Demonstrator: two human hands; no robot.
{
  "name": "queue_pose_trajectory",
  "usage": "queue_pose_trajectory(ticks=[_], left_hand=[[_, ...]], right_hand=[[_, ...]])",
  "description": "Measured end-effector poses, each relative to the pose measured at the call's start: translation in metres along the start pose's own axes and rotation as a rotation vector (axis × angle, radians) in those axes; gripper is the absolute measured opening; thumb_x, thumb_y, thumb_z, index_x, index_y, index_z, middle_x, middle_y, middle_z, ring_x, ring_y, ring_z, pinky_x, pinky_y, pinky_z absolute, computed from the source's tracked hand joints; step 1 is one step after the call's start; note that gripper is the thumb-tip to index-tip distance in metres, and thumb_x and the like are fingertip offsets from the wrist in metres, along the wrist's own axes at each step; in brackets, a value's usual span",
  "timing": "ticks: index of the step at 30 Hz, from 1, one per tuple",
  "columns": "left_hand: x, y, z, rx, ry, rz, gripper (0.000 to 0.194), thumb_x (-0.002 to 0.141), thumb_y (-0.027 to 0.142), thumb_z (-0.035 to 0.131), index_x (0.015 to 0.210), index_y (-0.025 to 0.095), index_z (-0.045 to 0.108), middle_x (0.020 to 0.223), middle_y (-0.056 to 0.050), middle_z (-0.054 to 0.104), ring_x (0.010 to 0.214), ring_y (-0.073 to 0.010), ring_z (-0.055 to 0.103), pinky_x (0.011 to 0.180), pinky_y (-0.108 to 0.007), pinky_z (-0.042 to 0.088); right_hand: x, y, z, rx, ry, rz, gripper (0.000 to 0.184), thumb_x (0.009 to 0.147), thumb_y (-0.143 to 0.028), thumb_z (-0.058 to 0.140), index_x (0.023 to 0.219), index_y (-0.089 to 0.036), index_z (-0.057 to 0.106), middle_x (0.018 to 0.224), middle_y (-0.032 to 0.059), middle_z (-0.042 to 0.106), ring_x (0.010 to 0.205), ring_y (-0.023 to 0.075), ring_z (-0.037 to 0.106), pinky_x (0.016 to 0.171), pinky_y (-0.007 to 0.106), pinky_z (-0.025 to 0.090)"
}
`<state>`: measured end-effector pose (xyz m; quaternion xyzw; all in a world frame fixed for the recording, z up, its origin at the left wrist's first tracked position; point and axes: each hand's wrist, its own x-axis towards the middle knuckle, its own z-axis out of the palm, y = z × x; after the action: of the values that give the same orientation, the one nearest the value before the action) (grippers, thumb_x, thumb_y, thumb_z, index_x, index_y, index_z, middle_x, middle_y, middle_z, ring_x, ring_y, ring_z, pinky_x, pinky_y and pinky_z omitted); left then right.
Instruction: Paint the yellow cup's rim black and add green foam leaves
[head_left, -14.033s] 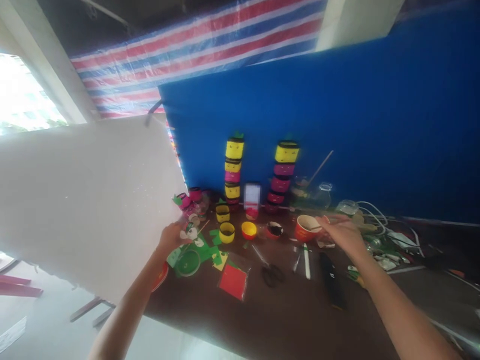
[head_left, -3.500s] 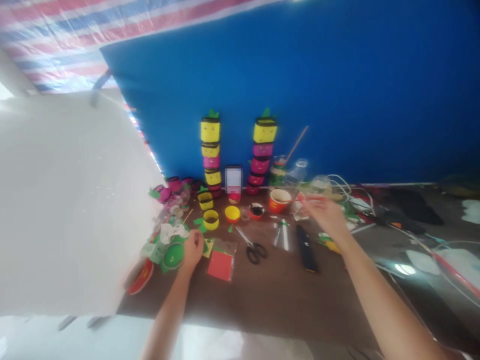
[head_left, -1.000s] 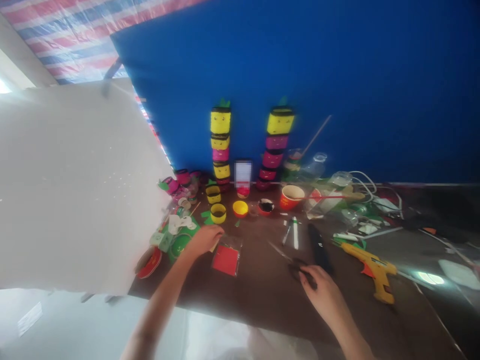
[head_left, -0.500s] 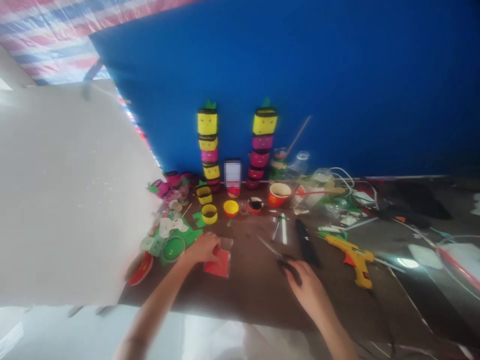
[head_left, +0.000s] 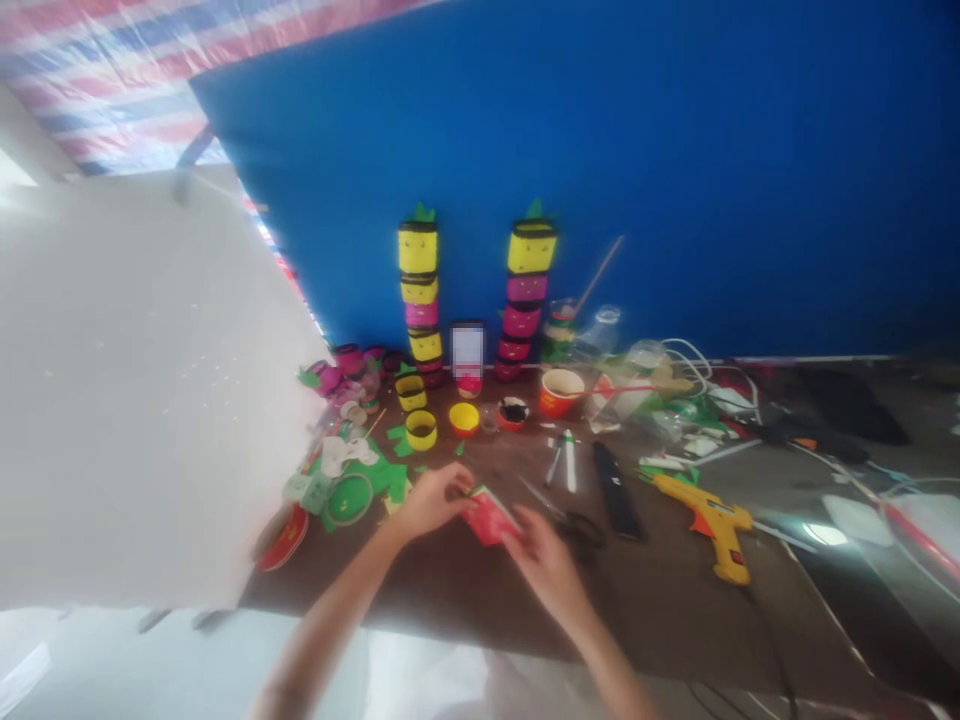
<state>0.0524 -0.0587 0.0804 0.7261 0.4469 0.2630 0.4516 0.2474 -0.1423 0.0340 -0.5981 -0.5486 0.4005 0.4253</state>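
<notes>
A small flat red packet (head_left: 487, 518) with a pale edge is held up between both hands, just above the brown table (head_left: 450, 610). My left hand (head_left: 441, 497) pinches its upper left corner. At its lower right side, the fingers of my right hand (head_left: 541, 560) close on it. Black-handled scissors (head_left: 581, 530) lie right beside my right hand, untouched, their blades pointing to the far left. Whether anything is inside the packet cannot be made out.
A yellow glue gun (head_left: 712, 520) lies at right, near a black strip (head_left: 616, 490) and a white pen (head_left: 570, 460). Two stacks of yellow and pink cups (head_left: 418, 248) rise at the back. Green scraps and a tape roll (head_left: 350, 498) crowd the left. A paper cup (head_left: 561, 393) stands behind.
My right hand has let go of the scissors, leaving them on the table, and moved left to the red packet. My left hand has lifted the packet and shifted it right.
</notes>
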Motion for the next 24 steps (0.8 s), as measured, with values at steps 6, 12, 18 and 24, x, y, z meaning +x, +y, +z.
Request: queue_pose_trajectory(ticks=[6, 12, 18, 24], left_hand=[[-0.004, -0.001, 0.006, -0.238, -0.013, -0.055, 0.024, 0.065, 0.021, 0.068, 0.079, 0.018, 0.048, 0.074, 0.000, 0.062, 0.073, -0.0142, 0.063, 0.065, -0.024, 0.047], [0.000, -0.003, 0.004, -0.273, 0.016, -0.158, 0.038, 0.053, 0.023, 0.077, 0.076, 0.018, 0.047, 0.065, 0.001, 0.064, 0.063, -0.0148, 0.062, 0.056, -0.022, 0.046], [0.000, 0.009, -0.014, -0.198, 0.087, -0.198, 0.032, 0.056, 0.026, 0.076, 0.078, 0.016, 0.055, 0.065, -0.001, 0.067, 0.064, -0.0160, 0.064, 0.060, -0.024, 0.046], [-0.005, 0.005, -0.036, -0.004, 0.228, -0.134, 0.038, 0.051, 0.037, 0.079, 0.077, 0.015, 0.061, 0.063, 0.001, 0.061, 0.062, -0.0126, 0.057, 0.059, -0.023, 0.043]], right_hand=[[0.007, 0.005, 0.004, 0.182, -0.065, 0.152, 0.035, 0.075, -0.049, 0.058, 0.080, -0.015, 0.061, 0.063, 0.0033, 0.063, 0.056, 0.0168, 0.058, 0.052, 0.026, 0.047], [0.003, 0.010, 0.003, 0.208, -0.071, 0.175, 0.036, 0.073, -0.050, 0.060, 0.082, -0.015, 0.062, 0.063, 0.0037, 0.063, 0.055, 0.0160, 0.057, 0.051, 0.026, 0.045], [0.005, 0.011, -0.004, 0.221, -0.040, 0.192, 0.036, 0.071, -0.051, 0.061, 0.079, -0.015, 0.060, 0.060, 0.0022, 0.062, 0.053, 0.0148, 0.055, 0.050, 0.024, 0.043], [0.005, 0.008, -0.009, 0.228, -0.016, 0.207, 0.039, 0.069, -0.054, 0.062, 0.078, -0.016, 0.062, 0.057, 0.0010, 0.060, 0.050, 0.0141, 0.053, 0.048, 0.024, 0.040]])
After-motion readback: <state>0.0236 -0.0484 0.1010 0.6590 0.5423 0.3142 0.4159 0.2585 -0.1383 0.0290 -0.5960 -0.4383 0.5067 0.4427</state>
